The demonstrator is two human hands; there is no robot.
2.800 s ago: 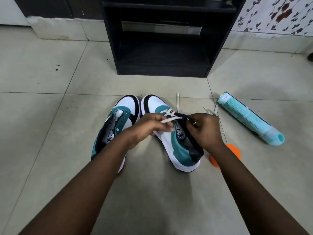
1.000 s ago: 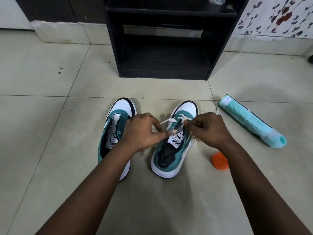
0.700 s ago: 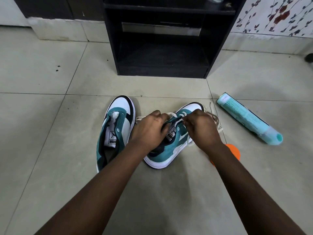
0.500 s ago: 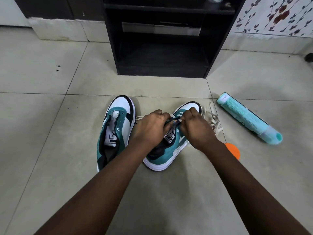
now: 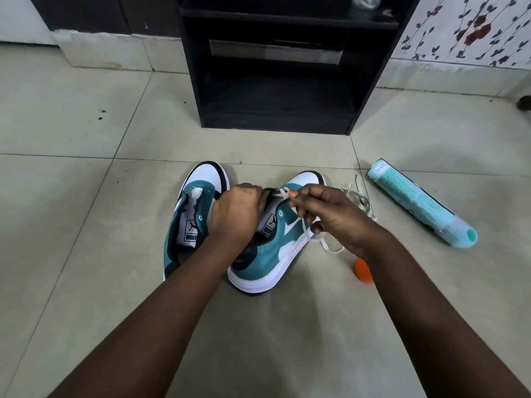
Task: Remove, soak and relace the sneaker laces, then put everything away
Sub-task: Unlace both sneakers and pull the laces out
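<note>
Where the head view looks down at the tiled floor (image 5: pixel 86 282), two sneakers are seen side by side, toes pointing away from the person toward the black shelf unit (image 5: pixel 275 81). The left sneaker (image 5: pixel 192 219) lies flat with no lace visible in its eyelets. The right sneaker (image 5: pixel 275 242) is tipped onto its side between the hands, its long axis running from near-left to far-right. The left hand (image 5: pixel 235 216) is curled over the tongue and collar of that sneaker and steadies it; exactly what its fingers grip is hidden. The right hand (image 5: pixel 330 216) is nearer the working point: its fingers (image 5: pixel 296 196) are closed in a pinch on the white lace (image 5: pixel 283 193) at the upper eyelets, just beyond the fingertips and toward the toe. From the pinch the lace runs down across the sneaker's outer side to a loose loop on the floor. A second heap of lace (image 5: pixel 359 196) lies just beyond the right hand; whether it is a separate lace cannot be told. Relacing is judged to be under way, and the coming pull is judged to run to the right, away from the eyelet row. Also counted: one teal bottle (image 5: pixel 419 202) lying on its side and one orange cap (image 5: pixel 363 271) near the right wrist.
</note>
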